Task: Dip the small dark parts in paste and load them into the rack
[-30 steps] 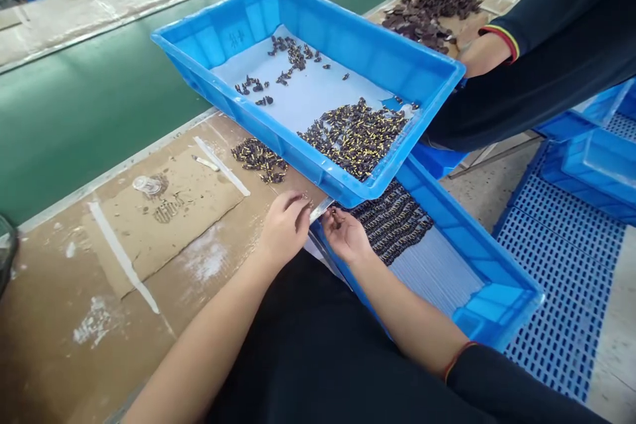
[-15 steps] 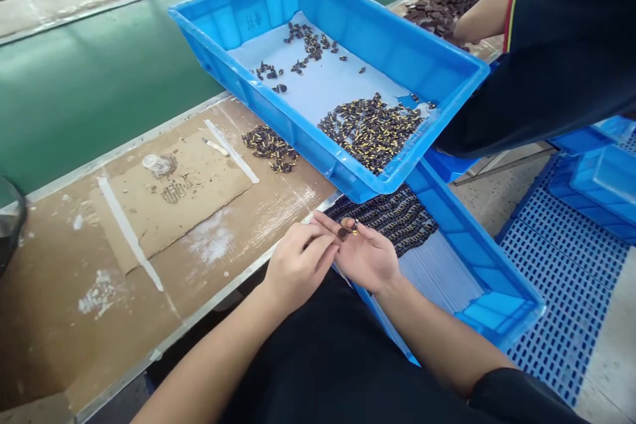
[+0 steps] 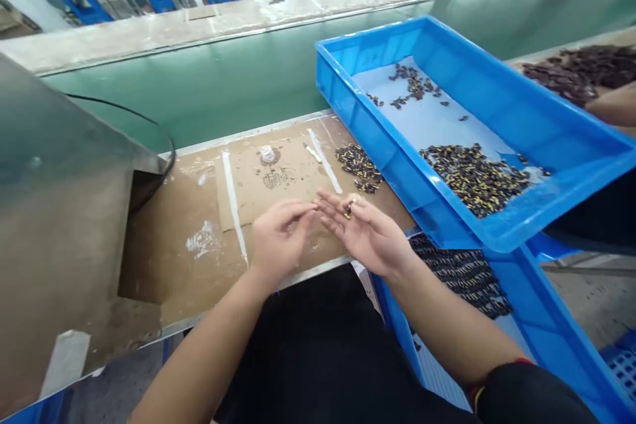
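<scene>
Palm up over the near edge of the worktable, my right hand point(image 3: 375, 235) holds a small dark-and-yellow piece point(image 3: 348, 210) between its thumb and fingers. My left hand point(image 3: 281, 235) is just to the left, its thumb and fingertips pinched close to the right fingertips. Whatever the pinch contains is too small to make out. Beyond my hands, a pile of similar dark-and-yellow pieces point(image 3: 358, 167) lies on the table against a large blue tray point(image 3: 397, 152). Inside that tray, on a pale sheet, sits a bigger heap of these pieces point(image 3: 477, 179), with several scattered behind it.
A lower blue tray point(image 3: 551, 305) with rows of dark pieces point(image 3: 462, 275) is by my right forearm. Taped cardboard point(image 3: 248, 179) on the table bears a small whitish pot point(image 3: 268, 155). A metal housing point(image 3: 64, 212) stands left. At far right, a co-worker's forearm point(image 3: 616, 106) is beside brown pieces point(image 3: 586, 69).
The view has swung left, and my hands now appear over the table rather than the lower tray. A dark round disc seen earlier on my right fingers no longer shows separately.
</scene>
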### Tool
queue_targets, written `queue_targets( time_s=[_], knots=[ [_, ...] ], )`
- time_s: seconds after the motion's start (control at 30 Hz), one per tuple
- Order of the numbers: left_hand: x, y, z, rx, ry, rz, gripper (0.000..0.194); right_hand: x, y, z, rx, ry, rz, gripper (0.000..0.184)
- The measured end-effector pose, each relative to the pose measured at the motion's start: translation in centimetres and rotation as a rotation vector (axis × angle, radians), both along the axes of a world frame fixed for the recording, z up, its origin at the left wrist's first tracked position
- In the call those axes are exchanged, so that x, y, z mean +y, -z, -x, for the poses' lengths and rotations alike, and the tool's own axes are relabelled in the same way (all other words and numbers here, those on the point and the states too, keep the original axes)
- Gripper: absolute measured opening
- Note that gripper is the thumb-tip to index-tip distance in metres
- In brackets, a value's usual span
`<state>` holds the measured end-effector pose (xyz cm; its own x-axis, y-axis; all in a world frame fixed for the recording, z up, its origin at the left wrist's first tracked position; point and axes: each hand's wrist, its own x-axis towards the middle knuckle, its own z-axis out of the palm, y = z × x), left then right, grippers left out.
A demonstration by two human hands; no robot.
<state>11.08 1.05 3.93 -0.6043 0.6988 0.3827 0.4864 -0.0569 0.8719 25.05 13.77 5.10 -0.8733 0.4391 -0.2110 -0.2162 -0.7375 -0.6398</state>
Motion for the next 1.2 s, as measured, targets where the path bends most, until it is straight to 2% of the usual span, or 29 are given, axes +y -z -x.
queue_targets(
  time_s=[0.1,0.17,0.3,0.43,0.6,0.77,0.87,1.0,1.1,1.2],
  knots=[
    [0.3,0.1,3.9,-0.605,-0.131,-0.05,0.023,2.3,-0.5,5.1,-0.1,0.08,-0.26,0.019],
    [0.8,0.4,6.2,-0.853,-0.18,-0.164,0.034,3.6,-0.5,8.6,-0.121,0.063,-0.394,0.02],
    [1.5,1.0,8.9,-0.976,-0.235,-0.254,0.04,4.7,0.4,13.9,-0.092,-0.058,-0.519,0.021],
    [1.6,1.9,9.3,-0.988,-0.265,-0.256,0.039,4.2,2.3,15.9,-0.061,-0.105,-0.528,0.024],
    [1.3,2.8,8.8,-0.928,-0.301,-0.226,0.04,3.2,4.2,15.5,-0.146,-0.138,-0.363,0.031],
    [1.1,3.0,8.6,-0.797,-0.336,-0.222,0.034,3.1,4.1,15.1,-0.165,-0.226,-0.181,0.031],
    [1.0,2.8,8.5,-0.664,-0.328,-0.193,0.031,3.4,3.9,15.0,-0.167,-0.235,-0.139,0.028],
    [0.7,2.5,8.1,-0.425,-0.336,-0.103,0.022,3.9,3.7,15.0,-0.163,-0.245,-0.115,0.024],
    [0.4,2.5,7.9,-0.132,-0.357,-0.05,0.014,4.1,3.6,14.9,-0.156,-0.249,-0.096,0.022],
    [0.1,2.6,7.9,0.09,-0.37,-0.028,0.015,4.2,3.6,14.9,-0.153,-0.252,-0.096,0.021]
  ],
)
